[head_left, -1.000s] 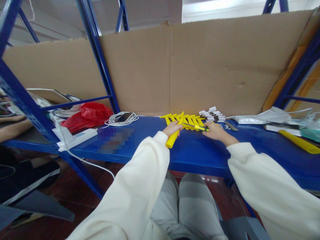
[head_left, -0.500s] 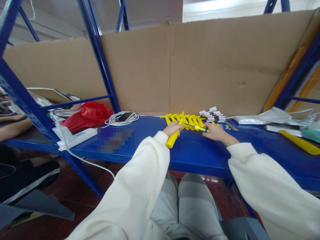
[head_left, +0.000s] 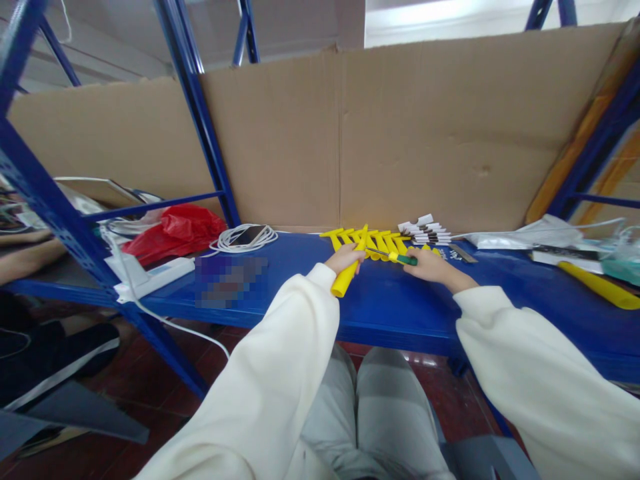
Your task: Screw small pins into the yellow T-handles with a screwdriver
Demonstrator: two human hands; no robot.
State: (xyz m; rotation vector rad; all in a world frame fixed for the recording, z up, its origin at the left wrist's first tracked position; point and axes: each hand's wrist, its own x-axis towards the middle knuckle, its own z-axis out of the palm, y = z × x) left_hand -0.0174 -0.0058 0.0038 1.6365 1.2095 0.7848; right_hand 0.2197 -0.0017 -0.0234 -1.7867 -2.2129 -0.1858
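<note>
My left hand is closed around a yellow tapered tube, tilted with its wide end toward me. In my right hand is a screwdriver with a yellow and green handle, gripped by the handle's end. Its thin shaft points left and reaches the tube beside my left fingers; whether the tip is inside the tube I cannot tell. Behind both hands, several more yellow tapered pieces lie side by side in a slanting row. White strips with black marks are fanned out just right of them.
A blue shelf carries everything, backed by cardboard. At left are a coiled white cable, a white power strip and a red bag. Another yellow piece lies at right. Someone's arm shows at far left.
The screwdriver's handle has turned slightly in my right hand, showing more green now. My left hand and the tube stay in place.
</note>
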